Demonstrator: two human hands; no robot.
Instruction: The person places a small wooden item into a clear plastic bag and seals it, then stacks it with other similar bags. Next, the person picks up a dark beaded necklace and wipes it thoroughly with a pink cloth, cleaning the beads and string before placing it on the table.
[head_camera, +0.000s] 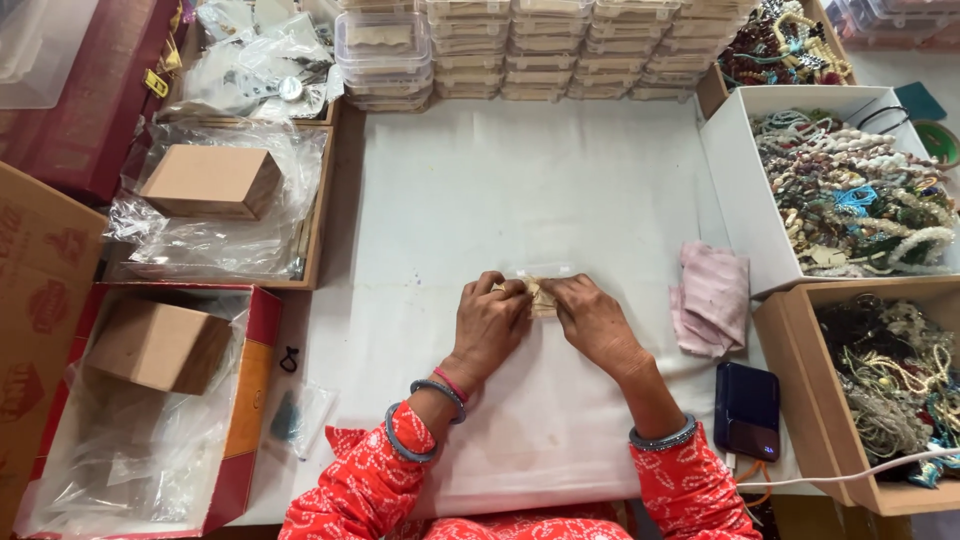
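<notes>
Red patterned sleeves frame what we see first: our left hand (490, 322) and right hand (592, 322) meet at the middle of the white-covered table (520, 190), fingertips of both pressed together on 1 small beige packet (541, 297) that lies flat on the cloth, with a clear plastic strip along its top edge. We judge the pinch is shallow, so the packet could slip or tear at its edge if either hand pulls unevenly.

Just right of the hands lies a folded pink cloth (712, 296), then a dark blue power bank (747, 409). Beyond those stand 1 white box of mixed beads (850, 190) and 1 brown box of darker strands (890, 385). Stacked clear lidded tubs (540, 50) line the far edge. At left, 2 plain brown cartons (210, 180) sit on crinkled clear bags, the nearer inside a red tray (255, 400).
</notes>
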